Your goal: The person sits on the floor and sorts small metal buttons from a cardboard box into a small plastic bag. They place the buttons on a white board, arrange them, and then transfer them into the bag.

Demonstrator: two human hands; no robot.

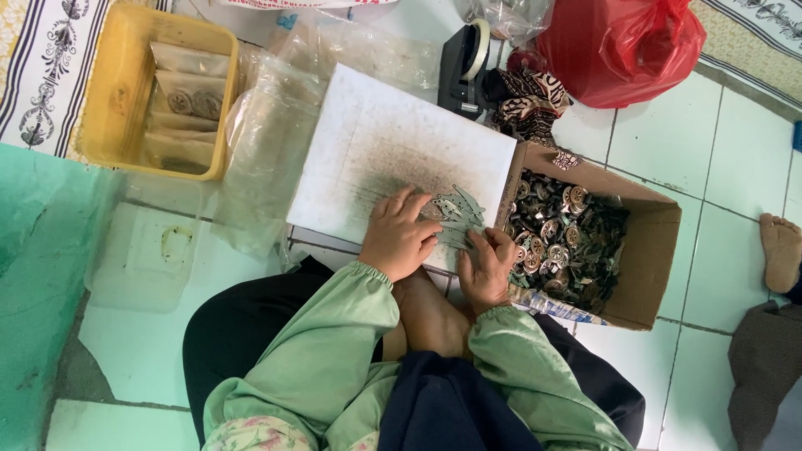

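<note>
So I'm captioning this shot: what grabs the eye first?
The red bag at top right, then the cardboard box of metal parts at right. At centre, the left hand and right hand work flat metal pieces on a white board.

Thin metal pieces (458,210) shine dully on a matt white board (376,142) smudged grey. The box (652,250) is plain brown cardboard, the tray (117,92) smooth yellow plastic, the bag (622,42) glossy red plastic. Floor tiles (668,142) look glazed; the sleeves (334,334) soft green cloth.
</note>
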